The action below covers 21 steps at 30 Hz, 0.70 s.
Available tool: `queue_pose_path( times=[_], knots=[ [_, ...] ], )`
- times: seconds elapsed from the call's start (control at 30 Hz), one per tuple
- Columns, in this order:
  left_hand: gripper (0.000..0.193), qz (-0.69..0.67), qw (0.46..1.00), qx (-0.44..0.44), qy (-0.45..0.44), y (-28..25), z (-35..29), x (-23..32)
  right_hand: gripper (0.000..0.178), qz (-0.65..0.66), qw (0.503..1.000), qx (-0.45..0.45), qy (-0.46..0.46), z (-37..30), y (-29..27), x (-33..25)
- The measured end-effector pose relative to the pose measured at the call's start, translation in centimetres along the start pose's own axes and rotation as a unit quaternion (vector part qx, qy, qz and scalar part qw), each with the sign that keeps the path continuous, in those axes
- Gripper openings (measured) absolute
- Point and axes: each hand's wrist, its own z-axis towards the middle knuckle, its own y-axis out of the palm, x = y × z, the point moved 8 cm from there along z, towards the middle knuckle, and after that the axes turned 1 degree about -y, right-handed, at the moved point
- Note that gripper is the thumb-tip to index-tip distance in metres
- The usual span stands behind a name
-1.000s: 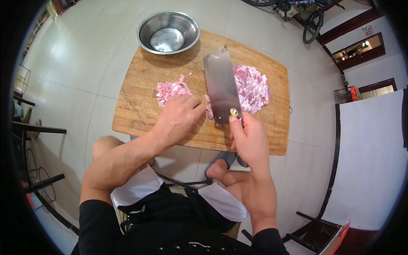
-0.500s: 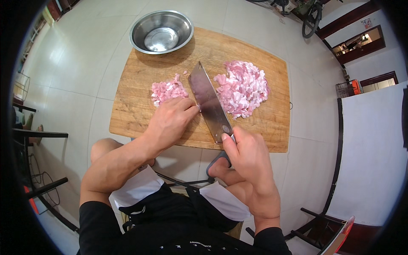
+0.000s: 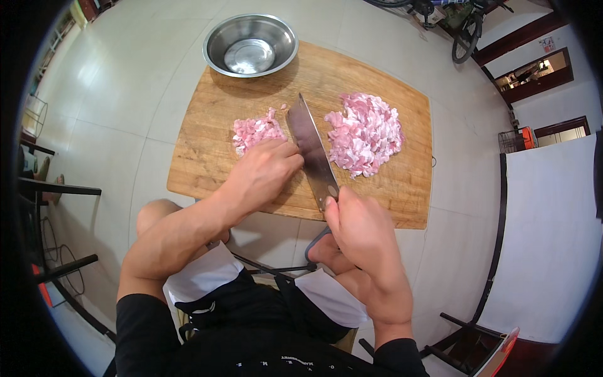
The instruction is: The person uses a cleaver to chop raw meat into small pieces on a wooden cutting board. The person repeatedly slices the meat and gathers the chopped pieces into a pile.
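Head view is showing a wooden board [image 3: 207,154], over which the right hand [image 3: 364,220] is grasping a cleaver [image 3: 312,147] by its handle, the blade pointing to eleven o'clock. The left hand [image 3: 264,166] is curling its fingers close beside the blade, at nine o'clock of it; whether it is pinching a piece underneath, I cannot tell. Pink meat is lying in two heaps: a smaller heap [image 3: 256,129] at nine o'clock of the board, a larger heap [image 3: 365,135] at three o'clock. For good cutting, in my judgement, the fingertips should be tucking behind the knuckles, while the blade should be moving straight down in short strokes. Toward eleven o'clock, a steel bowl [image 3: 250,56] is standing at the board's edge. Pale floor tiles [image 3: 107,157] are surrounding everything; a bicycle [image 3: 461,44] is standing between one and two o'clock, a white panel [image 3: 549,239] near three.
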Motion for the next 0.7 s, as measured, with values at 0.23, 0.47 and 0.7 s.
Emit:
queue_pose_path(
  times=[0.23, 0.47, 0.7],
  knots=[
    [0.011, 0.009, 1.000, -0.006, 0.018, 0.3, -0.1, -0.1, 0.035, -0.109, 0.987, 0.099, -0.069, 3.5, -0.4, -0.5],
    [0.016, -0.002, 1.000, 0.016, 0.000, -0.8, -0.4, 0.2, 0.036, 0.097, 0.990, 0.097, -0.027, 5.5, 0.3, 4.1],
    [0.019, 0.005, 1.000, 0.014, -0.021, -1.1, -0.8, -0.2, 0.036, 0.070, 0.992, 0.097, -0.026, 2.4, -1.3, 2.2]
  ],
)
